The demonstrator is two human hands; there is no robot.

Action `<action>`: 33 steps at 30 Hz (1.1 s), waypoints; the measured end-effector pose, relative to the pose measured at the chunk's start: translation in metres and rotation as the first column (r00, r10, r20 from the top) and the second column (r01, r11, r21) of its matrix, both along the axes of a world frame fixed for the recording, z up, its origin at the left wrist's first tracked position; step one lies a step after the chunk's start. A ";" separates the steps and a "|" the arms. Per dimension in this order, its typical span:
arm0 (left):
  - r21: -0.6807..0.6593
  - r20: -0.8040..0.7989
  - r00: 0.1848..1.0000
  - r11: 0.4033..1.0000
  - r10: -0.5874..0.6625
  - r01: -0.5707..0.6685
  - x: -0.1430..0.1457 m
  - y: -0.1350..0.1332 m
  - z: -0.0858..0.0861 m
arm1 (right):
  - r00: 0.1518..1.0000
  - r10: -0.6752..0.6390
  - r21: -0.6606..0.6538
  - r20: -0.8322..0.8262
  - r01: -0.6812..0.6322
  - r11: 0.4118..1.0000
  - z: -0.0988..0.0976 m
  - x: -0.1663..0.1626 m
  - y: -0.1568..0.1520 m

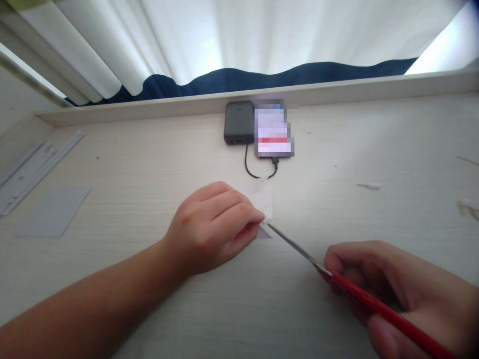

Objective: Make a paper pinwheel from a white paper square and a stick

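My left hand (213,227) is closed in a pinch on a small folded piece of white paper (264,199), held just above the pale wooden desk (149,164) in the middle of the view. My right hand (404,294), at the lower right, is wrapped round the red handles of a pair of scissors (337,276). The thin metal blades point up and left, and their tip touches the lower edge of the paper next to my left fingertips. The blades look nearly closed.
A dark power bank (238,122) and a phone (273,128), joined by a short black cable, lie at the desk's back edge. A grey sheet (54,210) and white strips (30,167) lie at the left. Small paper scraps (368,186) sit at the right. White curtains hang behind.
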State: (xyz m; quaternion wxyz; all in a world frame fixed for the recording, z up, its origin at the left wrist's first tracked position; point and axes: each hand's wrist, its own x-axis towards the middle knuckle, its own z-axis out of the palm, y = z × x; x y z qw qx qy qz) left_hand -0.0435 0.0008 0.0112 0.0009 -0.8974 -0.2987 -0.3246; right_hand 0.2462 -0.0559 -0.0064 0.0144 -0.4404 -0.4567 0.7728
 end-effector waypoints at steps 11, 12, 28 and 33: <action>0.010 0.027 0.999 1.000 -0.023 0.023 0.001 -0.001 0.001 | 0.999 -0.014 -0.114 0.037 0.019 0.993 0.003 -0.001 0.001; 0.008 0.025 0.999 1.000 -0.022 0.022 0.001 -0.001 0.001 | 0.999 -0.014 -0.115 0.042 0.019 0.993 0.004 -0.003 0.002; -0.042 0.053 0.998 0.999 0.020 -0.018 0.005 -0.003 0.001 | 1.000 -0.011 -0.042 0.006 0.011 0.999 0.003 -0.002 0.000; -0.047 0.052 0.998 0.998 0.034 -0.032 0.008 -0.003 0.001 | 1.000 -0.011 0.004 0.009 0.011 1.000 0.001 0.000 0.000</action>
